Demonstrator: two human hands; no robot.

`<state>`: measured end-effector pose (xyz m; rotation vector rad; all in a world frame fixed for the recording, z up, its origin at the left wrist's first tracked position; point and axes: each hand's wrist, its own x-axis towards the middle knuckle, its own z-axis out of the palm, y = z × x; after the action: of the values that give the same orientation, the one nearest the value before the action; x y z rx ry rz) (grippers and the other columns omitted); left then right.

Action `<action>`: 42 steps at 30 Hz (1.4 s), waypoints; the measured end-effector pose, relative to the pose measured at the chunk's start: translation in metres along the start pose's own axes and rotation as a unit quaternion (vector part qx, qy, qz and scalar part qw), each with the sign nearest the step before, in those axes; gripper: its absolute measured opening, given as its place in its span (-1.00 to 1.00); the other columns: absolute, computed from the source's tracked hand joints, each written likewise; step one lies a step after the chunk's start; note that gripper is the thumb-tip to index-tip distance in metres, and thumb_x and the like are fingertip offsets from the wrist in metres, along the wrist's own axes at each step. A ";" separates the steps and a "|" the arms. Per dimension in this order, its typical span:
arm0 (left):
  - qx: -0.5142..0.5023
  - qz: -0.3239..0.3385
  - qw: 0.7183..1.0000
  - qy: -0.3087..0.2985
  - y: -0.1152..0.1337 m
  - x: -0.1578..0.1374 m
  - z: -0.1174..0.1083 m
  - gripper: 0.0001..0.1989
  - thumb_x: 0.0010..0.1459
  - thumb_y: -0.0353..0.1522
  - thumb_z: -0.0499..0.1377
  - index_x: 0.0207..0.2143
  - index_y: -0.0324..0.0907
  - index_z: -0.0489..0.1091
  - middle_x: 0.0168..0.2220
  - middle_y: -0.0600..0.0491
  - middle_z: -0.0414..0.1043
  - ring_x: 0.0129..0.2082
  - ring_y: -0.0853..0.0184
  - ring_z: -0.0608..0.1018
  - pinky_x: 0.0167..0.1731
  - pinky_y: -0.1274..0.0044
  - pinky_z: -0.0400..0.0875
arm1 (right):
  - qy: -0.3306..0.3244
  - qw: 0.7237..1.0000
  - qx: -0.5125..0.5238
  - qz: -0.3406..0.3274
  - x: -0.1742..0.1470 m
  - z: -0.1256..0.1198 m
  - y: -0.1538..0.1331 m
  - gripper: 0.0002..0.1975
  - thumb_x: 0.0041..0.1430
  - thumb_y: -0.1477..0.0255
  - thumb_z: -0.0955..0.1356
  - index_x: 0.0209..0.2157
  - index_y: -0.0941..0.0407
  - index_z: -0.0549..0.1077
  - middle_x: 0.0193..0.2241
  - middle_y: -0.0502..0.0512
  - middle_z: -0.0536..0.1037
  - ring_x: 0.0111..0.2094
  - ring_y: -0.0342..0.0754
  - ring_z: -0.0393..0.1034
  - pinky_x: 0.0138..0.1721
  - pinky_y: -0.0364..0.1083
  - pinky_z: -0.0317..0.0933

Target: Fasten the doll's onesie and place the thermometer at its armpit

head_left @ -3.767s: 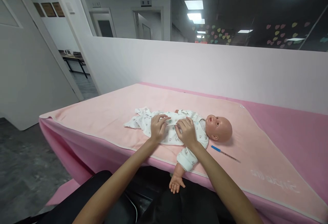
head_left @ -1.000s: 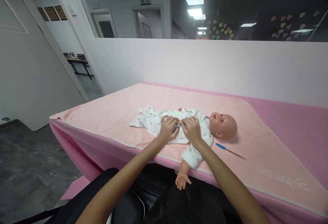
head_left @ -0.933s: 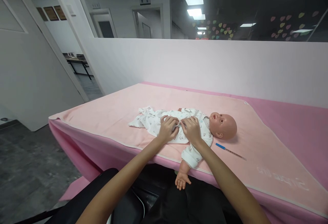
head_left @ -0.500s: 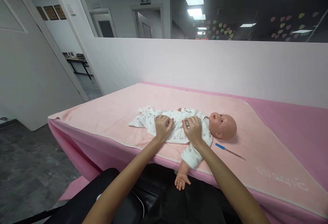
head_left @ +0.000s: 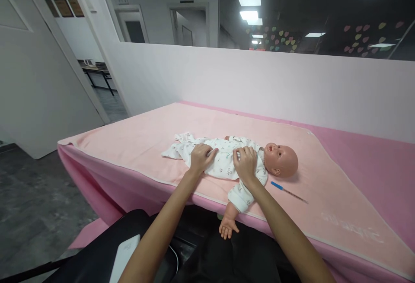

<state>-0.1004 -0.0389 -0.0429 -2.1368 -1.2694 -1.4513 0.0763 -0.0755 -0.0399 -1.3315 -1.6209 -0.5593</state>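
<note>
A baby doll [head_left: 281,160] lies on its back with its head to the right, dressed in a white printed romper [head_left: 223,164]. My left hand [head_left: 201,157] is closed on the romper's front, towards the leg end. Higher up, at the doll's chest, my right hand [head_left: 245,162] has its fingers curled on the same cloth. The curled fingers hide how much fabric each hand holds. One doll arm [head_left: 229,222] hangs over the near table edge beneath my right forearm. Beside the doll's head lies a thin thermometer-like stick with a blue end [head_left: 276,185].
A peach blanket [head_left: 129,144] covers the table over a pink cloth [head_left: 372,162]. Behind stands a white wall [head_left: 259,80] with a window above. Below left are a black chair [head_left: 97,248] and a white flat object [head_left: 125,257].
My left hand has shifted slightly left along the romper, away from my right hand. My right hand stays at the chest. The view has tilted a little, showing more of the white object.
</note>
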 end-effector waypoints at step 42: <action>0.011 -0.019 0.999 0.039 0.010 0.001 0.000 -0.94 -0.01 -0.41 0.07 -0.51 -0.14 0.29 -0.54 0.12 0.42 -0.50 0.35 0.40 -0.24 0.40 0.18 | -0.050 0.994 -0.037 0.092 0.000 -0.003 0.000 -0.82 0.14 0.47 0.20 -0.43 0.11 0.42 -0.37 0.06 0.43 -0.27 -0.05 0.19 -0.16 -0.03 -0.10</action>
<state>-0.0926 -0.0439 -0.0397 -2.0337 -1.2976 -1.5130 0.0770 -0.0781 -0.0379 -1.5684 -1.5495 -0.4509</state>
